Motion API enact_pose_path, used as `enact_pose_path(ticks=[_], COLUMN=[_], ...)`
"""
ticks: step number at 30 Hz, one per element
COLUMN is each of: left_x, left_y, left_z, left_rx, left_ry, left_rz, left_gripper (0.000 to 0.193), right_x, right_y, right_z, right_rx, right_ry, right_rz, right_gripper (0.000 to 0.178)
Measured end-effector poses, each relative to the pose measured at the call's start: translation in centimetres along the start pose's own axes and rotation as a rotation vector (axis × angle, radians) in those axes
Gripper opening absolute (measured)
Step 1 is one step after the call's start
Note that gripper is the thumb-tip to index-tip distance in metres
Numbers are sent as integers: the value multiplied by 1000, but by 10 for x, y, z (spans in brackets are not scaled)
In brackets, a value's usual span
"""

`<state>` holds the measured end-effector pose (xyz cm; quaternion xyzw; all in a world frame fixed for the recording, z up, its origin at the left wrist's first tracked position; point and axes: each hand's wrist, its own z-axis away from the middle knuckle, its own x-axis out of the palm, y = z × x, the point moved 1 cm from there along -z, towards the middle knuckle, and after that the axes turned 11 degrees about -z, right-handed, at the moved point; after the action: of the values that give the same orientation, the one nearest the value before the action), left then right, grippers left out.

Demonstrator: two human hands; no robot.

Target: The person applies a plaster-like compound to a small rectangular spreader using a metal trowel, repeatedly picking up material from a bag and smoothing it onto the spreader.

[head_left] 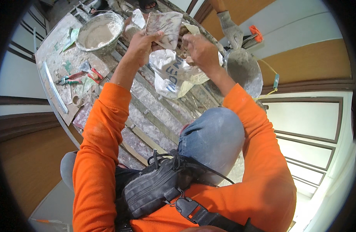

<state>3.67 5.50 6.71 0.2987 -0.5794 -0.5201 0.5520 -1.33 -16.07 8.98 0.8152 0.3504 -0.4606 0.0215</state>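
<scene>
My left hand (144,47) grips the lower left edge of a flat, square, plaster-smeared plate (165,29), held up and tilted. Beside it, my right hand (201,51) is closed, with its fingers curled at the mouth of a crumpled white sack (169,71) with blue print. What those fingers hold, if anything, is hidden. The sack rests on the planks just below both hands. Right of my right hand stands a bucket (243,71) coated in grey residue. Another person's grey-gloved hand (233,33) is at its far rim.
A bucket of pale powdery material (100,33) stands at the far left. Near it lie red-handled pliers (94,75), a tape roll (77,100) and a perforated metal strip (55,87). Dusty wooden planks (154,98) run beneath me. A sandalled foot (149,4) shows at the far edge.
</scene>
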Motion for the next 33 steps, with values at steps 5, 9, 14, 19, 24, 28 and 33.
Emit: enact_pose_path(ticks=[5, 9, 14, 19, 24, 28, 33], left_x=[0, 1, 0, -6, 10, -3, 5], left_y=[4, -1, 1, 3, 3, -1, 2], left_z=[-9, -3, -8, -11, -5, -5, -5], left_rx=[17, -8, 50, 97, 7, 18, 47], left_ry=[-2, 18, 31, 100, 27, 97, 84], left_rz=[49, 2, 75, 48, -12, 29, -23], left_gripper=[29, 29, 27, 28, 30, 29, 29], right_x=[0, 1, 1, 1, -2, 3, 2], right_y=[-2, -7, -5, -11, 12, -5, 4], right_z=[-5, 7, -10, 7, -17, -9, -8], right_rx=[-11, -97, -108, -97, 19, -89, 31], right_ry=[55, 16, 91, -63, 33, -55, -30], right_rz=[-10, -33, -41, -90, 22, 46, 16], right_gripper=[24, 20, 11, 20, 20, 18, 18])
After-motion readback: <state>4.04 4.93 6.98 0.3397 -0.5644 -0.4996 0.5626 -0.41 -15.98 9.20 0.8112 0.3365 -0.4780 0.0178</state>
